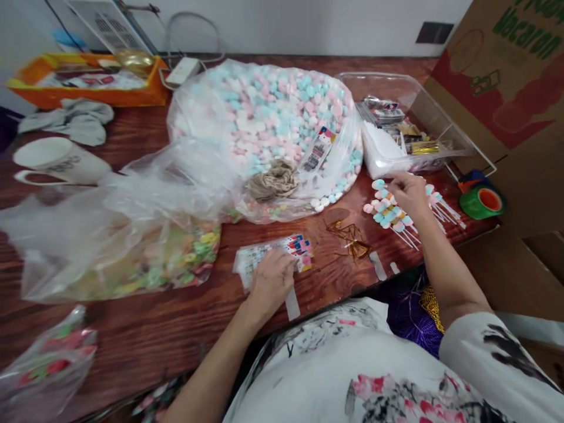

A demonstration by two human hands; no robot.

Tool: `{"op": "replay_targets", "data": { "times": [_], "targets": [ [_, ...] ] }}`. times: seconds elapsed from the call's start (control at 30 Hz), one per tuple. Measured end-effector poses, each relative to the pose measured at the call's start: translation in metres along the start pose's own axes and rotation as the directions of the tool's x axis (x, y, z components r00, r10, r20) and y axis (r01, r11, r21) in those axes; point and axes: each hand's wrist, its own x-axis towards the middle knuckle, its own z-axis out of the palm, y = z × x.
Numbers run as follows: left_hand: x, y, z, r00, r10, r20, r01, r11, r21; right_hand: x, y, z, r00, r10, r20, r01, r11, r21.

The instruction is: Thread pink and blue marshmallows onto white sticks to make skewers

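Note:
My left hand [272, 276] rests on a small stack of clear printed plastic bags [253, 254], its fingers curled down over their right part. Red, blue and pink print shows at the stack's right end. Off to the right, my right hand [412, 192] is over a pile of marshmallow skewers [390, 214], pink, white and blue pieces on white sticks. Its fingertips are pinched together at a skewer's blue end; the hand partly hides the pile. Between my hands lie loose gold twist ties [350, 238].
Behind sits a big bag of marshmallows [282, 100], with a crumpled brown cloth [275, 179] on it. A bag of gummy rings [176, 258] and a white mug [61, 161] stand left. Right are a clear plastic tub [440, 111], green tape [480, 202] and a cardboard box [520, 76].

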Motion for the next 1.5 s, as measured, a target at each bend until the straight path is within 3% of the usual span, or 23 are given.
{"op": "replay_targets", "data": {
  "times": [0.1,0.2,0.3,0.4,0.53,0.63,0.7,0.77,0.87,0.93,1.0,1.07,1.13,1.2,1.27,1.37,1.43,1.5],
  "targets": [
    [0.008,-0.004,0.001,0.990,-0.076,-0.120,0.059,0.989,-0.138,0.000,-0.015,0.012,0.974,-0.097,0.205,0.148,0.956,-0.252],
    [0.009,-0.007,0.002,0.980,-0.043,-0.194,0.028,0.996,-0.079,-0.003,-0.034,0.022,0.897,-0.073,0.435,0.308,0.811,-0.498],
    [0.002,-0.002,0.001,0.997,0.050,-0.059,-0.042,0.991,0.127,-0.006,-0.046,0.031,0.835,-0.066,0.546,0.426,0.707,-0.565],
    [-0.006,0.011,-0.001,0.995,0.017,0.098,-0.046,0.952,0.303,-0.013,-0.056,0.040,0.789,-0.141,0.598,0.515,0.683,-0.519],
    [-0.007,0.025,-0.001,0.989,-0.044,0.138,-0.013,0.923,0.384,-0.032,-0.078,0.051,0.730,-0.253,0.634,0.605,0.670,-0.430],
    [-0.005,0.020,0.003,0.998,-0.020,0.053,0.007,0.969,0.245,-0.045,-0.091,0.053,0.728,-0.324,0.605,0.620,0.688,-0.377],
    [-0.004,0.013,0.005,0.999,-0.022,-0.026,0.024,0.996,0.087,-0.047,-0.091,0.050,0.761,-0.321,0.564,0.588,0.709,-0.390],
    [-0.004,0.006,0.005,0.997,-0.046,-0.068,0.044,0.999,-0.028,-0.041,-0.084,0.045,0.818,-0.250,0.518,0.514,0.721,-0.464],
    [-0.008,0.001,0.002,0.999,-0.042,-0.030,0.041,0.998,-0.038,-0.028,-0.070,0.039,0.870,-0.144,0.471,0.430,0.691,-0.582],
    [-0.012,0.000,-0.001,1.000,-0.012,0.025,0.012,1.000,0.009,-0.022,-0.065,0.041,0.852,-0.153,0.500,0.464,0.663,-0.588],
    [-0.017,-0.001,-0.005,0.998,0.012,0.059,-0.014,1.000,0.024,-0.019,-0.066,0.049,0.804,-0.190,0.564,0.535,0.644,-0.547],
    [-0.020,-0.002,-0.006,0.998,0.022,0.061,-0.022,1.000,-0.002,-0.017,-0.068,0.060,0.764,-0.206,0.611,0.580,0.633,-0.513],
    [-0.022,-0.004,-0.006,0.999,0.020,0.041,-0.018,0.999,-0.039,-0.015,-0.071,0.069,0.754,-0.202,0.625,0.588,0.632,-0.505],
    [-0.022,-0.007,-0.005,1.000,-0.006,0.005,0.006,0.996,-0.085,-0.012,-0.073,0.072,0.769,-0.203,0.606,0.568,0.652,-0.502],
    [-0.020,-0.010,-0.004,0.997,-0.068,-0.035,0.061,0.985,-0.163,-0.009,-0.073,0.066,0.814,-0.215,0.540,0.516,0.695,-0.500],
    [-0.016,-0.013,-0.003,0.982,-0.182,-0.051,0.161,0.949,-0.270,-0.013,-0.077,0.043,0.921,-0.246,0.304,0.364,0.821,-0.440],
    [-0.014,-0.015,-0.003,0.975,-0.219,-0.042,0.197,0.934,-0.298,-0.026,-0.085,0.025,0.966,-0.242,0.090,0.258,0.930,-0.263],
    [-0.013,-0.017,-0.004,0.974,-0.224,-0.024,0.205,0.925,-0.321,-0.047,-0.098,0.012,0.983,-0.161,-0.086,0.164,0.986,0.029]
  ]
}}
